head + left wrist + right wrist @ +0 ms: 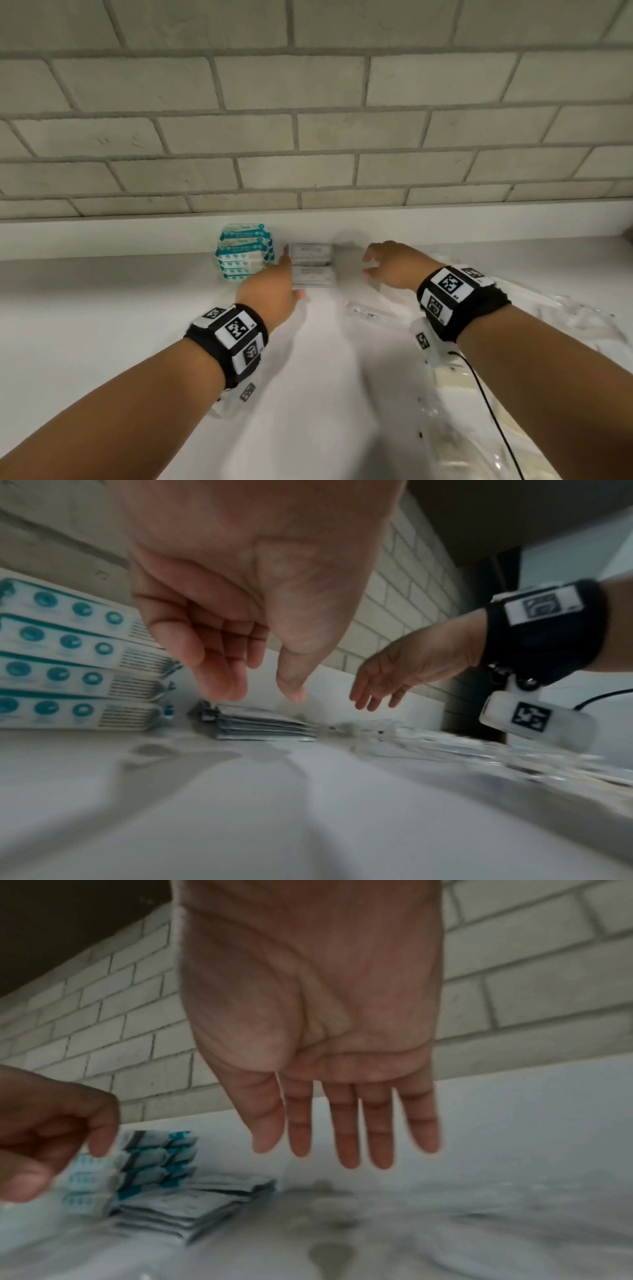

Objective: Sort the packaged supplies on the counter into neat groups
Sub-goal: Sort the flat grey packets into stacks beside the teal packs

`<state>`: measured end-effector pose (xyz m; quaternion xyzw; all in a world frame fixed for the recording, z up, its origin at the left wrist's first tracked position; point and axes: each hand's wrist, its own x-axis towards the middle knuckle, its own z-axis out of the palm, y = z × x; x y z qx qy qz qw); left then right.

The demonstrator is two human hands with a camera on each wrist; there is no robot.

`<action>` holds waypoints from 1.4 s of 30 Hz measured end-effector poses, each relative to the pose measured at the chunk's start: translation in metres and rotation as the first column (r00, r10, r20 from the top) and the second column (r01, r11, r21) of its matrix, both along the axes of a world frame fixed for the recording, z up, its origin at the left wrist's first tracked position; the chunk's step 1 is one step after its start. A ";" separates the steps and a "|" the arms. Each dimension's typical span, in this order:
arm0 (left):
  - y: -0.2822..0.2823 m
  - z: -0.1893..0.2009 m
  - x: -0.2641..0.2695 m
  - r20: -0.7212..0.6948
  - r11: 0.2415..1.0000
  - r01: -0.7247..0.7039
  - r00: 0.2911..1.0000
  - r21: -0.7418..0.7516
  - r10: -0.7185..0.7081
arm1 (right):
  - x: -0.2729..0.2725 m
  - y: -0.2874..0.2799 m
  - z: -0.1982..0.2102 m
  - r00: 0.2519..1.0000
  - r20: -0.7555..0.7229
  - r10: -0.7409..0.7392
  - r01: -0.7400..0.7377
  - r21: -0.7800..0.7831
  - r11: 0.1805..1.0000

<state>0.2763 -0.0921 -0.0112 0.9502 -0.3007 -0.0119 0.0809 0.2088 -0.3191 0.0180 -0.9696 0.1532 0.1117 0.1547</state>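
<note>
White packets: a low stack of flat white packets (311, 263) lies on the white surface (102, 308) at the centre of the head view, close to the back ledge; in the right wrist view (192, 1207) it sits lower left.
Teal packs: a taller pile of teal-and-white packs (244, 251) stands just left of the white packets, touching or nearly so; it fills the left edge of the left wrist view (75, 664).
Left hand: the left hand (270, 291) hovers over the left edge of the white packets, fingers (219, 666) loosely curled and pointing down, holding nothing.
Right hand: the right hand (394, 265) hangs just right of the white packets, fingers (346, 1129) straight, slightly spread and empty.
Clear wrappers: crinkled clear plastic packages (565, 315) lie spread at the right of the head view, with one small clear sleeve (368, 310) near the centre.
Wall: grey brick wall (308, 102) fills the upper frame.
</note>
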 end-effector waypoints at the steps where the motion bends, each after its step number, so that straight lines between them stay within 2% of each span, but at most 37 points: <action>1: 0.001 0.000 -0.007 0.002 1.000 0.017 1.000 0.018 -0.017 | -0.012 -0.011 -0.001 0.998 -0.057 -0.030 0.025 -0.082 0.996; 3: -0.003 -0.001 -0.023 -0.063 0.997 0.076 0.995 0.023 -0.074 | -0.042 -0.026 -0.005 0.976 -0.199 -0.089 0.049 -0.197 0.979; 6: -0.027 -0.005 -0.051 -0.264 0.968 0.247 0.937 0.038 -0.229 | -0.088 -0.027 -0.012 0.937 -0.348 0.019 -0.080 -0.163 0.983; 9: -0.055 -0.011 -0.085 -0.405 0.902 0.406 0.857 0.145 -0.320 | -0.128 -0.023 -0.006 0.936 -0.313 0.160 -0.184 -0.049 0.982; 10: -0.061 -0.011 -0.097 -0.414 0.881 0.436 0.848 0.186 -0.332 | -0.141 -0.025 -0.004 0.947 -0.279 0.159 -0.169 -0.011 0.986; 12: -0.068 -0.007 -0.117 -0.397 0.854 0.465 0.847 0.234 -0.352 | -0.169 -0.041 0.002 0.980 -0.192 0.058 -0.053 0.033 0.998; 15: -0.065 0.002 -0.143 -0.346 0.826 0.468 0.867 0.314 -0.359 | -0.216 -0.071 0.009 0.993 -0.091 -0.081 0.081 -0.008 0.997; 17: -0.056 0.005 -0.159 -0.329 0.819 0.438 0.886 0.371 -0.325 | -0.248 -0.086 0.012 0.988 -0.125 -0.087 0.082 -0.047 0.996; 20: -0.050 0.008 -0.182 -0.238 0.861 0.371 0.923 0.348 -0.301 | -0.292 -0.085 0.008 0.970 -0.242 0.003 0.002 0.020 1.000; 23: -0.061 0.006 -0.199 -0.176 0.916 0.367 0.924 0.159 -0.340 | -0.320 -0.076 -0.010 0.936 -0.317 0.154 -0.139 0.071 0.988; 26: -0.076 0.000 -0.218 -0.307 0.905 0.425 0.858 -0.022 -0.411 | -0.333 -0.090 -0.018 0.945 -0.277 0.172 -0.174 0.015 0.985; 29: -0.085 -0.011 -0.234 -0.392 0.885 0.464 0.820 0.028 -0.417 | -0.352 -0.112 0.002 0.981 -0.177 0.081 -0.078 0.019 0.997; 31: -0.085 -0.014 -0.241 -0.384 0.883 0.455 0.840 0.113 -0.384 | -0.370 -0.117 0.014 0.953 -0.276 0.124 -0.114 0.049 0.992; 33: -0.086 -0.014 -0.244 -0.358 0.897 0.410 0.872 0.164 -0.333 | -0.388 -0.113 0.015 0.867 -0.457 0.201 -0.216 0.020 0.976; 35: -0.090 -0.012 -0.248 -0.327 0.917 0.352 0.903 0.191 -0.278 | -0.401 -0.107 -0.001 0.804 -0.533 0.264 -0.325 -0.021 0.946; 38: -0.099 -0.012 -0.256 -0.284 0.945 0.286 0.930 0.158 -0.234 | -0.401 -0.111 -0.023 0.875 -0.387 0.290 -0.346 -0.083 0.934; 42: -0.122 -0.006 -0.270 -0.216 0.956 0.264 0.948 0.125 -0.234 | -0.391 -0.130 -0.027 0.968 -0.176 0.178 -0.188 -0.042 0.981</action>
